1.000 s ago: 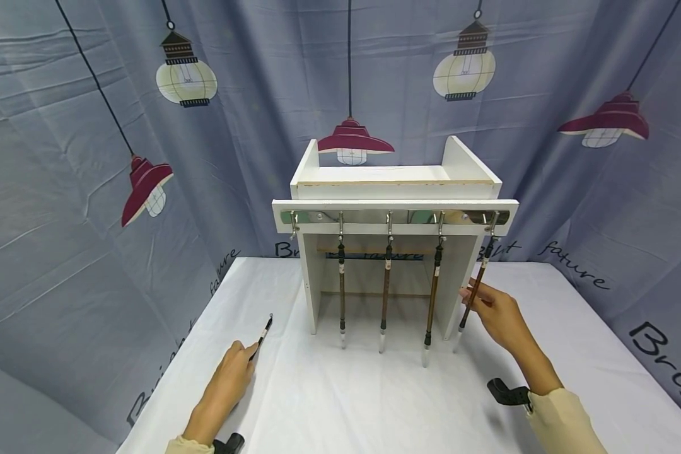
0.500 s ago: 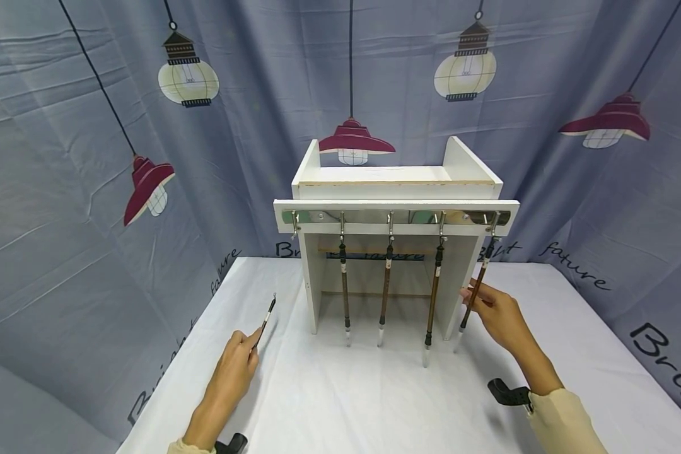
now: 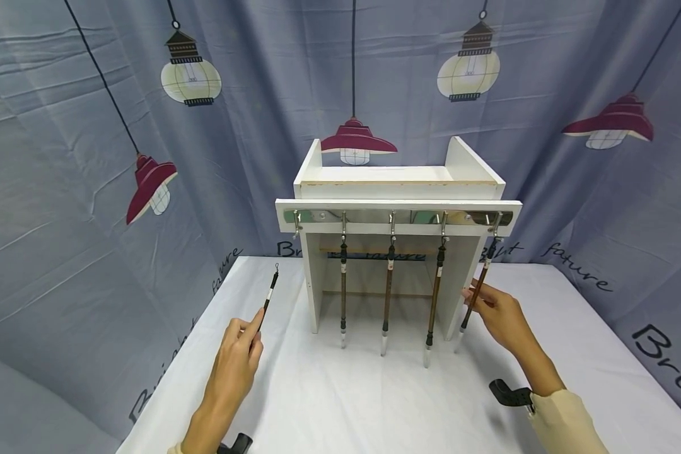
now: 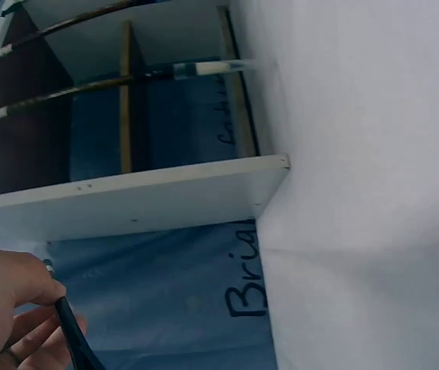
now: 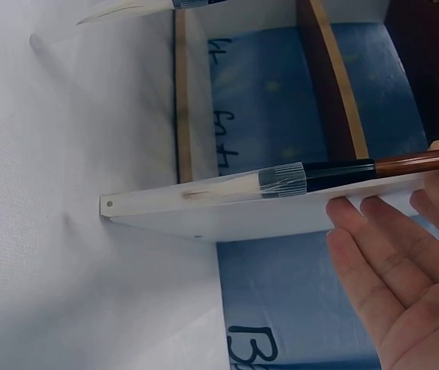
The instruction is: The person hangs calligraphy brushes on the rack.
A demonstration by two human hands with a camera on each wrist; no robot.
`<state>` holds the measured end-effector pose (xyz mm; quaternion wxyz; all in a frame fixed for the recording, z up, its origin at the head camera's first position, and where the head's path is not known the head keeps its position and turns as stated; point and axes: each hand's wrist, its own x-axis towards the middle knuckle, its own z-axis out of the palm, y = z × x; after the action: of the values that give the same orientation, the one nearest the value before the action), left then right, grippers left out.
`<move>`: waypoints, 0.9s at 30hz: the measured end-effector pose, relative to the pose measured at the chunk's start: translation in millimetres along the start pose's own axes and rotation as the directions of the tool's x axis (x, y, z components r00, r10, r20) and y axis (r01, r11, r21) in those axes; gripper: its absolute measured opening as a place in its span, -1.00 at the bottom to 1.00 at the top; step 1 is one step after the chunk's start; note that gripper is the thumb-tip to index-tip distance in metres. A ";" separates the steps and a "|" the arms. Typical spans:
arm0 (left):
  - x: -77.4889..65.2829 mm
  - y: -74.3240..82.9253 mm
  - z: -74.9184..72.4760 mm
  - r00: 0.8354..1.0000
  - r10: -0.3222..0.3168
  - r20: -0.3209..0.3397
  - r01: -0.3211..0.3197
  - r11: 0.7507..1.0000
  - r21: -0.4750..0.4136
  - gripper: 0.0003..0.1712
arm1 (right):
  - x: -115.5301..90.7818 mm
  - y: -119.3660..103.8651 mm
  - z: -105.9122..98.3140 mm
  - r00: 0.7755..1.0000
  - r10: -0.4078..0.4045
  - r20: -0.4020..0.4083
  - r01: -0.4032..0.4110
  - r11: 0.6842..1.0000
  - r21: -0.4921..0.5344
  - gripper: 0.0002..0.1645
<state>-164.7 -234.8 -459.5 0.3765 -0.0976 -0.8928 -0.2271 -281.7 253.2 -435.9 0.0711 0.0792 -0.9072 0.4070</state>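
My left hand (image 3: pixel 235 359) pinches a thin dark writing brush (image 3: pixel 270 291), raised over the table with its looped end pointing up and away. In the left wrist view, the dark shaft of that brush (image 4: pixel 71 333) sticks out between thumb and fingers. My right hand (image 3: pixel 499 315) pinches the brown handle of another writing brush (image 3: pixel 483 271), whose top hangs at the rightmost hook of the rack. Its pale bristles (image 5: pixel 238 185) sit inside a clear cap in the right wrist view, and my other fingers lie loosely extended below the handle.
A white wooden rack (image 3: pixel 400 190) stands on the white-covered table (image 3: pixel 340 403). Three more capped brushes hang from its middle hooks, the centre one (image 3: pixel 389 284) among them. At the left end, a hook (image 3: pixel 297 222) bears no brush. A patterned curtain (image 3: pixel 250 126) closes the back.
My left hand has moved forward and up with its brush, bringing the looped end nearer the rack's height. The hanging brushes sway slightly. My right hand stays at the rightmost brush.
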 end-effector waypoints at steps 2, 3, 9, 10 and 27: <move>2.1 5.0 -3.8 1.000 0.017 -0.019 -0.017 1.000 -0.008 -0.33 | 0.2 0.4 0.0 1.000 -0.001 -0.001 0.001 1.000 0.000 -0.23; 3.2 7.4 -5.9 0.999 0.026 -0.027 -0.027 1.000 -0.013 -0.31 | 0.3 0.4 0.0 1.000 -0.001 -0.002 0.001 1.000 0.001 -0.23; 8.1 19.1 -17.2 0.996 0.076 -0.042 -0.078 0.996 -0.053 -0.31 | 0.5 0.3 0.1 1.000 0.005 -0.005 -0.005 1.000 0.007 -0.21; 8.6 21.0 -18.7 0.995 0.086 -0.049 -0.089 0.994 -0.060 -0.31 | 0.4 0.4 0.2 1.000 0.008 -0.003 -0.008 1.000 0.007 -0.20; 20.3 51.8 -32.4 0.980 0.152 -0.131 -0.173 0.972 -0.160 -0.49 | 0.3 3.1 1.0 1.000 0.013 0.003 -0.013 1.000 0.009 -0.19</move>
<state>-140.6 -204.9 -407.8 0.4359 -0.1888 -0.8354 -0.2766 -282.8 254.4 -438.7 0.0669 0.0740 -0.9059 0.4116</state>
